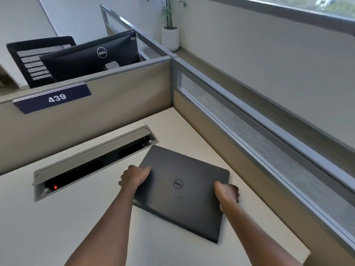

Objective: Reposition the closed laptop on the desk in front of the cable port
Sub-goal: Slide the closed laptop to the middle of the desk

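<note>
beside cable port, both hands gripping laptop edges

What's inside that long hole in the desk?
Inside the cable port it is dark, with one small red light glowing near its left end. The raised lid hides the rest.

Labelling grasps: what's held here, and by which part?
The closed dark grey rectangular laptop, with both hands: left hand has its grip on the left edge, right hand on the right edge. Whether it is lifted off the desk cannot be told.
</note>
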Tool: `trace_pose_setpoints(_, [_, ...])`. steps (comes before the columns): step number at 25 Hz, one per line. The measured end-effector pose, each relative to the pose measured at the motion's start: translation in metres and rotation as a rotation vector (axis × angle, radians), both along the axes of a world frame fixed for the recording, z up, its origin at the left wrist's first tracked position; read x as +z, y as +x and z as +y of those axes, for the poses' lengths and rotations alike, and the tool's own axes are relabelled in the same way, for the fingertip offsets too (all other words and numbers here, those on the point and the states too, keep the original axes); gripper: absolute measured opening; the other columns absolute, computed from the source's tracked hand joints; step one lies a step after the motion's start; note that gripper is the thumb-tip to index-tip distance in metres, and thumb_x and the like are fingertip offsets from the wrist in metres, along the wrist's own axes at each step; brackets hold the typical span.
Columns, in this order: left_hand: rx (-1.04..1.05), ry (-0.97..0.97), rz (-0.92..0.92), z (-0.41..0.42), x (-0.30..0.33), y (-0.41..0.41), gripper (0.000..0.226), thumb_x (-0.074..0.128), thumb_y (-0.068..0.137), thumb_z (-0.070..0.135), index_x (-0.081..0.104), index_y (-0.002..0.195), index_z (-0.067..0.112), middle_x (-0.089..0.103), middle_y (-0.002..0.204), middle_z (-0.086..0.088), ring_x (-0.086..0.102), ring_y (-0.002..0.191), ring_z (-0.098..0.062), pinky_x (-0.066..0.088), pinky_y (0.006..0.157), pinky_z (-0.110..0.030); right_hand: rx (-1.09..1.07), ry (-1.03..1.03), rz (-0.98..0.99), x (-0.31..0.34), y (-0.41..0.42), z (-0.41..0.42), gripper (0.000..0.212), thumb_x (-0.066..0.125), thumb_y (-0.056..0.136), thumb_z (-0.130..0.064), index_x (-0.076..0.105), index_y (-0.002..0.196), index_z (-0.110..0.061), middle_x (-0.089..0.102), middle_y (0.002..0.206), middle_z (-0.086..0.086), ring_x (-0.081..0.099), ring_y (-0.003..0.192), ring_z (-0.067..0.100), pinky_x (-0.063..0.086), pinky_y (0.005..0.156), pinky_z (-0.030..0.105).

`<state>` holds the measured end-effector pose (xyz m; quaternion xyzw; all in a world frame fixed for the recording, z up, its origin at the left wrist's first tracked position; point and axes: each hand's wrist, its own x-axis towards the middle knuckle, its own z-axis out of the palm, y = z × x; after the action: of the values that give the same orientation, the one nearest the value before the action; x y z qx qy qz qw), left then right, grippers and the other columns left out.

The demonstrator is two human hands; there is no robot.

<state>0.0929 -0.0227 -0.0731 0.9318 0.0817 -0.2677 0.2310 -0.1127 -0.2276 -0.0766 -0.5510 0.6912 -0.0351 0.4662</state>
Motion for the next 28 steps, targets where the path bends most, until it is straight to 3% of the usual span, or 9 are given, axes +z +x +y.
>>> trace_pose_setpoints(4, [0.135, -0.090, 0.039, 0.043, 0.003, -0.025, 0.064, 0.059, 0.072, 0.054, 0.057, 0.119, 0.011, 0.063, 0.120, -0.011, 0.057, 0.112, -0.035, 0.044, 0.101, -0.046, 0.148, 0.016, -0.079, 0.011, 0.007, 0.007, 0.030, 0.058, 0.076, -0.025, 0.066, 0.091, 0.000, 0.070, 0.094, 0.018, 0.068, 0.089, 0.037, 0.050, 0.072, 0.036])
trace_pose_setpoints(6, [0.200, -0.153, 0.053, 0.068, 0.001, -0.037, 0.060, 0.060, 0.070, 0.050, 0.058, 0.114, 0.010, 0.064, 0.116, -0.011, 0.059, 0.106, -0.035, 0.046, 0.100, -0.046, 0.220, -0.004, -0.099, 0.016, 0.018, 0.013, 0.028, 0.059, 0.075, -0.027, 0.067, 0.086, -0.002, 0.069, 0.086, 0.014, 0.068, 0.084, 0.035, 0.053, 0.074, 0.038])
trace_pose_setpoints(10, [0.334, -0.233, 0.046, 0.118, 0.003, -0.056, 0.059, 0.058, 0.072, 0.048, 0.059, 0.113, 0.006, 0.065, 0.114, -0.012, 0.060, 0.106, -0.036, 0.048, 0.100, -0.049, 0.382, -0.031, -0.123, 0.017, 0.045, 0.035, 0.030, 0.059, 0.075, -0.030, 0.067, 0.088, -0.004, 0.070, 0.090, 0.014, 0.068, 0.087, 0.034, 0.058, 0.087, 0.046])
trace_pose_setpoints(16, [0.512, -0.293, 0.013, 0.198, 0.004, -0.082, 0.052, 0.060, 0.076, 0.047, 0.066, 0.104, 0.004, 0.069, 0.107, -0.012, 0.062, 0.101, -0.034, 0.050, 0.099, -0.048, 0.600, -0.010, -0.139, 0.016, 0.089, 0.089, 0.032, 0.060, 0.078, -0.028, 0.067, 0.097, -0.002, 0.070, 0.095, 0.016, 0.067, 0.091, 0.034, 0.057, 0.080, 0.041])
trace_pose_setpoints(21, [0.646, -0.301, -0.011, 0.245, -0.004, -0.101, 0.052, 0.062, 0.079, 0.046, 0.066, 0.108, 0.002, 0.070, 0.109, -0.011, 0.063, 0.102, -0.033, 0.051, 0.098, -0.045, 0.746, 0.015, -0.134, 0.009, 0.116, 0.132, 0.025, 0.061, 0.081, -0.025, 0.065, 0.089, -0.002, 0.069, 0.095, 0.017, 0.065, 0.085, 0.032, 0.050, 0.069, 0.035])
trace_pose_setpoints(24, [0.687, -0.260, -0.025, 0.262, -0.005, -0.107, 0.055, 0.062, 0.079, 0.048, 0.065, 0.109, 0.002, 0.070, 0.109, -0.012, 0.063, 0.101, -0.034, 0.052, 0.095, -0.045, 0.799, 0.008, -0.132, 0.005, 0.130, 0.150, 0.020, 0.062, 0.082, -0.027, 0.060, 0.081, -0.007, 0.067, 0.092, 0.015, 0.064, 0.084, 0.031, 0.051, 0.071, 0.036])
trace_pose_setpoints(28, [0.713, -0.194, -0.040, 0.269, -0.005, -0.106, 0.053, 0.061, 0.078, 0.046, 0.061, 0.109, 0.003, 0.067, 0.111, -0.015, 0.062, 0.103, -0.037, 0.053, 0.095, -0.046, 0.820, -0.004, -0.112, -0.002, 0.147, 0.162, 0.027, 0.061, 0.080, -0.028, 0.063, 0.093, -0.004, 0.064, 0.086, 0.011, 0.063, 0.086, 0.031, 0.051, 0.075, 0.037])
